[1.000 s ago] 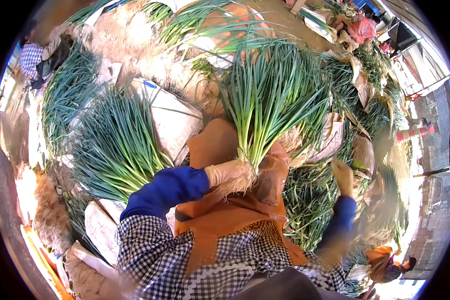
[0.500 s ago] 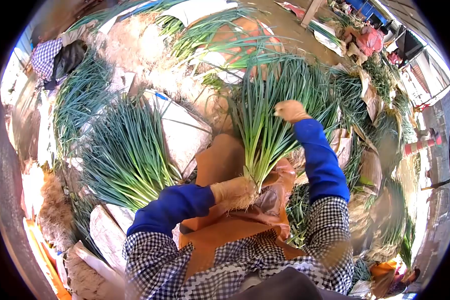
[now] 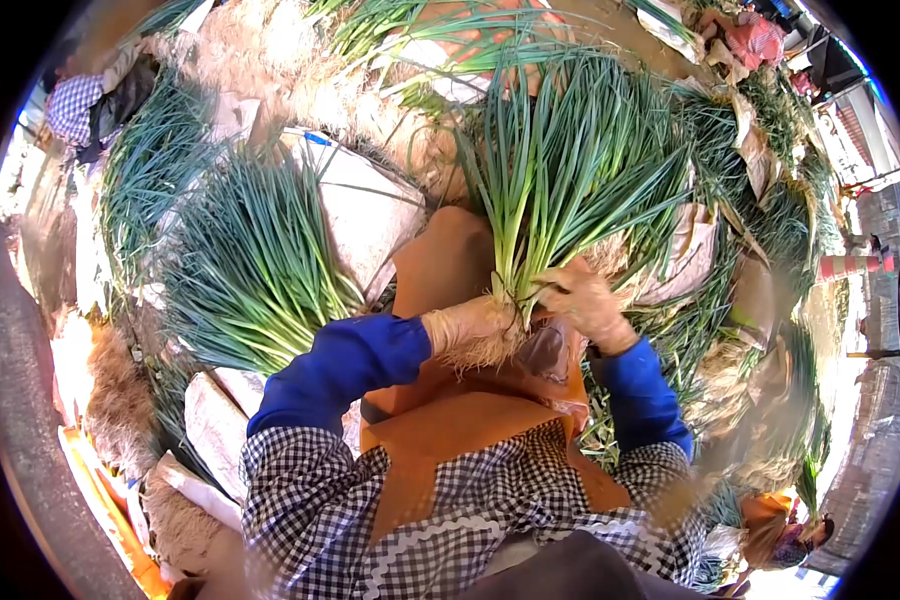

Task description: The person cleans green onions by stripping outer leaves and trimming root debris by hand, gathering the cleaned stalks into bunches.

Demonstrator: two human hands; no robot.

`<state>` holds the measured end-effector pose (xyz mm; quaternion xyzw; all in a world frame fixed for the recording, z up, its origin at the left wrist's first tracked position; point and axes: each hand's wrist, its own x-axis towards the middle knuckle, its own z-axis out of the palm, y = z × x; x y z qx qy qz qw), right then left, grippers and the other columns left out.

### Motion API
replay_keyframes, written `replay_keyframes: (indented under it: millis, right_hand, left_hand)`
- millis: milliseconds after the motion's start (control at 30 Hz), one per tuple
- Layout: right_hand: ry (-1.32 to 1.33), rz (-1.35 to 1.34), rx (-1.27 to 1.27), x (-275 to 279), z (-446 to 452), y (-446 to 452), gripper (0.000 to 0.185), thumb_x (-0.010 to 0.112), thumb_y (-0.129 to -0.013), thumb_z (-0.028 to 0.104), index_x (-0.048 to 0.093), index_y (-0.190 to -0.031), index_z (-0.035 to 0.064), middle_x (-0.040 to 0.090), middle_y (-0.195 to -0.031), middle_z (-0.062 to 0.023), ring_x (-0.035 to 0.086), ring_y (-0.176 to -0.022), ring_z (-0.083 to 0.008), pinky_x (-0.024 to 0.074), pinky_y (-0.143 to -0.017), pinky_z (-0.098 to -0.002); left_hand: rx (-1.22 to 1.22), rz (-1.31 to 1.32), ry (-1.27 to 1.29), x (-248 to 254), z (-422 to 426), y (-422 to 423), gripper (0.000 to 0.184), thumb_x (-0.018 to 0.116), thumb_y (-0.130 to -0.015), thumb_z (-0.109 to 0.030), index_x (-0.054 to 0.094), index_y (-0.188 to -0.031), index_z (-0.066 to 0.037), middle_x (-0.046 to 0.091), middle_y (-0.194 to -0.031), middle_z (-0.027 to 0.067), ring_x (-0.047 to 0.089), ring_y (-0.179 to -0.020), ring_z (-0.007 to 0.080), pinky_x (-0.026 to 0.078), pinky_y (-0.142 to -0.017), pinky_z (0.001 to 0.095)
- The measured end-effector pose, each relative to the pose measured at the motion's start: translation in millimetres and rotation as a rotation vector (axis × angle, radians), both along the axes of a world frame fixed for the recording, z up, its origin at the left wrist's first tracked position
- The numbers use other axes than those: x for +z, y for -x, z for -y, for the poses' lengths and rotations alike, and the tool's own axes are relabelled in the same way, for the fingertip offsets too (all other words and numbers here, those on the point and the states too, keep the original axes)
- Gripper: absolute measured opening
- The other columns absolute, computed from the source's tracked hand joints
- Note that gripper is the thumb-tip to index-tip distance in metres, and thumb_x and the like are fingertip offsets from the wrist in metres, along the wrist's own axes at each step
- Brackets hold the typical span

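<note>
The green onion bunch [image 3: 545,190], held near its roots by the left hand [image 3: 472,325], fans long dark-green leaves from 11 to 2 o'clock above pale yellow-green stalks; its stringy tan roots [image 3: 485,352] (quite a shaggy tuft) hang toward 7 o'clock. The right hand's [image 3: 583,302] bent fingers are at its 3 o'clock side, near the stalk bases.

A sack [image 3: 360,205] lies between the leafy pile [image 3: 255,265] at left and the bunch [image 3: 545,190] over the apron [image 3: 460,422].
</note>
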<state>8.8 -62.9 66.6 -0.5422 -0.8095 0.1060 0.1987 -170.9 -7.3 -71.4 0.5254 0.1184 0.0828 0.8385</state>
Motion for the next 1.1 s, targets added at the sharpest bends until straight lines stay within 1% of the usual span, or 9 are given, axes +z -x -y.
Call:
replay_keyframes:
  millis: [133,233,300,433,567,600,833,1067,1100]
  right_hand:
    - [0.27,-0.073,-0.26,-28,-3,24,0.017,0.061,-0.081,0.022,0.065,-0.091,0.008,0.063,-0.078,-0.0035,0.056,-0.065,-0.0157,0.0473,-0.064,-0.028]
    - [-0.21,0.146,0.23,-25,-2,13,0.016,0.058,-0.08,0.024,0.064,-0.089,0.0125,0.06,-0.074,-0.0009,0.058,-0.067,-0.0163,0.043,-0.056,-0.0253]
    - [0.77,-0.584,-0.302,21,17,14,0.019,0.056,-0.081,0.026,0.064,-0.085,0.0085,0.055,-0.067,0.0008,0.053,-0.061,-0.0123,0.041,-0.053,-0.0221]
    - [0.289,-1.301,-0.242,20,93,-55,0.026,0.055,-0.082,0.025,0.062,-0.075,0.0008,0.052,-0.061,-0.0006,0.046,-0.05,-0.0084,0.0387,-0.048,-0.0208]
    - [0.322,-0.277,-0.586,8,99,-67,0.011,0.06,-0.082,0.011,0.063,-0.081,0.0013,0.059,-0.068,-0.0016,0.054,-0.058,-0.0099,0.0437,-0.051,-0.0224]
    - [0.354,-0.585,-0.678,22,85,-32,0.012,0.061,-0.082,0.015,0.064,-0.084,0.0037,0.06,-0.072,-0.0029,0.052,-0.059,-0.0092,0.0444,-0.053,-0.0238]
    - [0.215,0.247,-0.374,4,-3,51,0.044,0.06,-0.073,0.049,0.059,-0.073,0.0047,0.061,-0.067,-0.0143,0.061,-0.063,-0.0315,0.0479,-0.058,-0.0402]
    - [0.023,0.012,0.027,-62,6,40,0.028,0.052,-0.086,0.03,0.055,-0.071,0.0066,0.053,-0.052,-0.0054,0.052,-0.046,-0.0187,0.0398,-0.04,-0.0297]
    - [0.798,-0.492,-0.225,36,23,61,0.029,0.049,-0.09,0.026,0.052,-0.07,0.0054,0.047,-0.05,-0.001,0.044,-0.041,-0.0101,0.0343,-0.036,-0.0233]
  left_hand:
    - [-0.013,0.068,0.326,-37,-1,-4,0.023,0.058,-0.081,-0.018,0.053,-0.096,-0.003,0.049,-0.079,0.0002,0.046,-0.072,0.0098,0.043,-0.067,0.0243]
    - [-0.062,0.129,0.285,-20,0,5,0.034,0.065,-0.08,-0.025,0.052,-0.102,-0.003,0.049,-0.085,-0.0016,0.048,-0.076,0.0076,0.044,-0.069,0.0213]
    - [-0.043,0.088,0.299,12,4,9,0.023,0.059,-0.079,-0.012,0.054,-0.099,-0.002,0.054,-0.085,0.0009,0.051,-0.077,0.011,0.045,-0.069,0.0244]
    - [0.012,0.101,0.261,40,3,19,0.024,0.052,-0.075,0.005,0.058,-0.098,0.0,0.061,-0.089,0.0046,0.057,-0.08,0.0148,0.048,-0.071,0.0271]
    - [-0.066,-0.094,0.216,22,3,8,0.026,0.062,-0.076,-0.005,0.056,-0.101,-0.003,0.057,-0.09,0.0027,0.053,-0.081,0.0105,0.044,-0.069,0.0211]
    - [-0.077,-0.098,0.211,19,4,5,0.026,0.062,-0.076,-0.005,0.056,-0.101,-0.003,0.057,-0.09,0.0027,0.053,-0.081,0.0105,0.044,-0.069,0.0211]
    - [-0.251,-0.231,-1.139,27,4,-2,0.03,0.052,-0.075,-0.03,0.064,-0.089,-0.005,0.062,-0.089,0.0144,0.059,-0.084,0.0308,0.046,-0.077,0.0361]
    - [-0.114,-0.305,-0.861,4,7,-6,0.015,0.048,-0.084,-0.011,0.057,-0.094,-0.006,0.062,-0.088,0.009,0.059,-0.082,0.022,0.047,-0.071,0.0336]
    - [-0.051,-0.191,-0.647,2,6,-2,0.015,0.047,-0.085,-0.011,0.057,-0.095,-0.006,0.061,-0.088,0.0086,0.058,-0.081,0.0214,0.048,-0.069,0.0332]
